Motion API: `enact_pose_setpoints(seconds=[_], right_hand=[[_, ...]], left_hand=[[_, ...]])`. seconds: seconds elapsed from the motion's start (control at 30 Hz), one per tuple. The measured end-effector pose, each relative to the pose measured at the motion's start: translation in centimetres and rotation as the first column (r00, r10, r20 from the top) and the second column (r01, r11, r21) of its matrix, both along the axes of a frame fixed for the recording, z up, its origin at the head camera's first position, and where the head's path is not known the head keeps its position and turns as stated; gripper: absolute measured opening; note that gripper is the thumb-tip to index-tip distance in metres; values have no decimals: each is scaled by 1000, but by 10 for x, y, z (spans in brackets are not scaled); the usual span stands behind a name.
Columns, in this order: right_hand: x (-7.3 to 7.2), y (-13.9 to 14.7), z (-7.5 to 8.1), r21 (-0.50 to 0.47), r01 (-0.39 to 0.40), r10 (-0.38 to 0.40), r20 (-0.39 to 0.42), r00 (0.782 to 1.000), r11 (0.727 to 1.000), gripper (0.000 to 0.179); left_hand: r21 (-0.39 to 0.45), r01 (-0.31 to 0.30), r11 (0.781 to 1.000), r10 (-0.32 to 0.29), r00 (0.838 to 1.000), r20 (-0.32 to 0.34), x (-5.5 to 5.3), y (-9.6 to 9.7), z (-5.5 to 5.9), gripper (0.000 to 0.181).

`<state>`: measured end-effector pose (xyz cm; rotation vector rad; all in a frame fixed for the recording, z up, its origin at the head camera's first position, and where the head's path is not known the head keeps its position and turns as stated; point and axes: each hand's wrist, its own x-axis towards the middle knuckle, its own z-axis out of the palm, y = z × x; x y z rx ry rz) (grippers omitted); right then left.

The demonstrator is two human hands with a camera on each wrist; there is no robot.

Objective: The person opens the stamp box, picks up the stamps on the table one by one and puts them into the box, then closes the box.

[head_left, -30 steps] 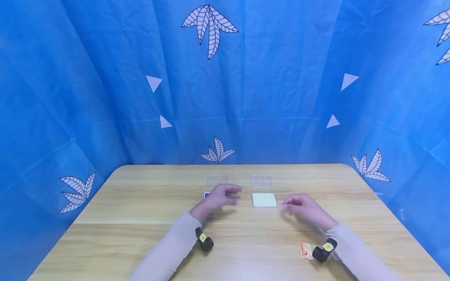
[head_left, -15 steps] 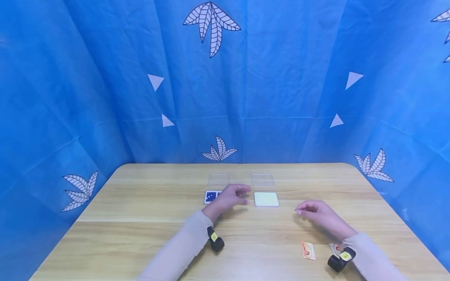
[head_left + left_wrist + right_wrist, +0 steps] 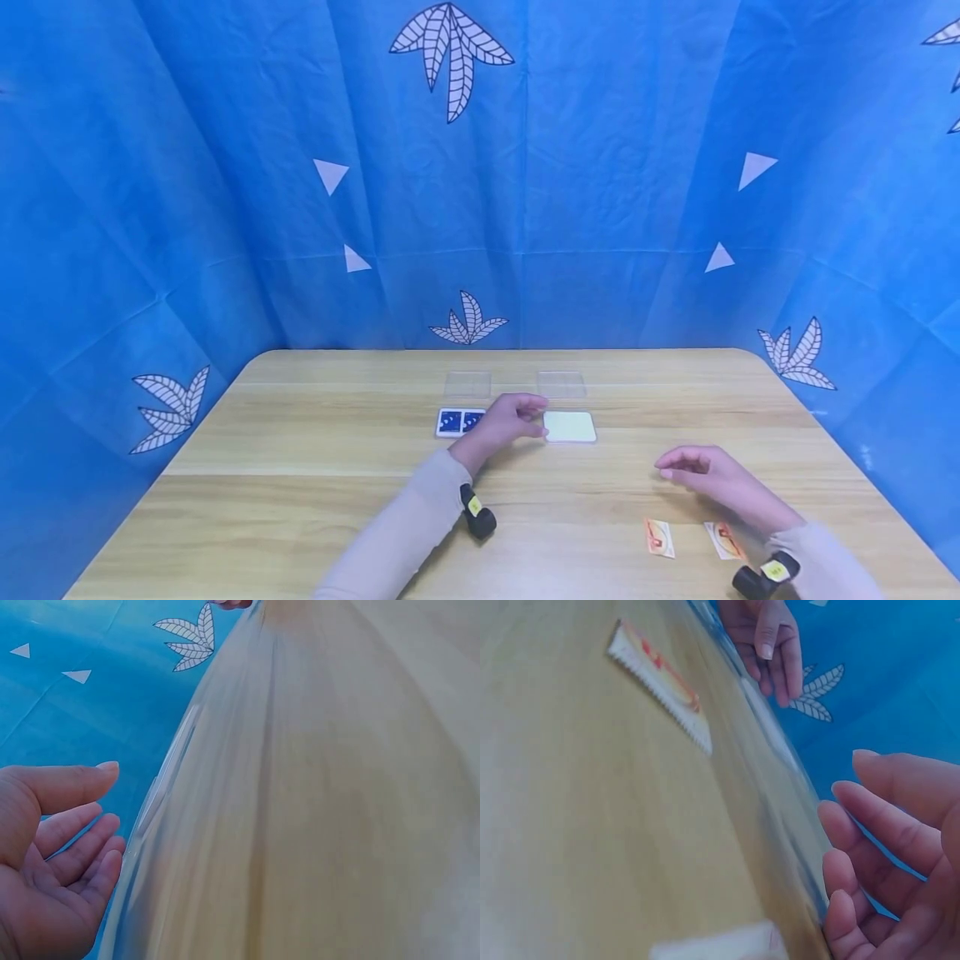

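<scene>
My left hand (image 3: 506, 423) is at the left edge of a pale yellow rectangular piece with a clear rim (image 3: 572, 427). Its thumb and loosely bent fingers stand apart with nothing between them, as the left wrist view of this hand (image 3: 56, 862) confirms. Partly behind that wrist lies a white-edged piece with two dark blue squares (image 3: 451, 422). My right hand (image 3: 720, 479) hovers over the table at the right, fingers relaxed and holding nothing. Nearer the front lie two small orange-and-white sachets (image 3: 660, 539), one of them with a serrated edge (image 3: 660, 682) in the right wrist view.
Two clear flat plastic pieces lie side by side farther back, a left one (image 3: 468, 384) and a right one (image 3: 562, 384). The wooden table (image 3: 262, 500) ends at a blue curtain (image 3: 600, 208) with leaf prints.
My left hand has moved right to the yellow piece, uncovering more of the blue-squared piece. My right hand has drawn back right and toward me, exposing both sachets.
</scene>
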<state>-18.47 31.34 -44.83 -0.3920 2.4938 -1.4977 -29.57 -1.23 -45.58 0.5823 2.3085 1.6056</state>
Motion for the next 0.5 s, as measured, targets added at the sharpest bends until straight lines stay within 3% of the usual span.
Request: enact_pose_setpoints(seconds=[0.23, 0.5], right_hand=[[9, 10, 2, 12, 6, -7, 14, 1000, 1000, 32], [18, 26, 8, 34, -56, 56, 15, 998, 998, 32]], left_hand=[[-7, -35, 999, 35, 999, -3, -1, 5, -1, 50], [-4, -53, 999, 53, 999, -1, -5, 7, -5, 50]])
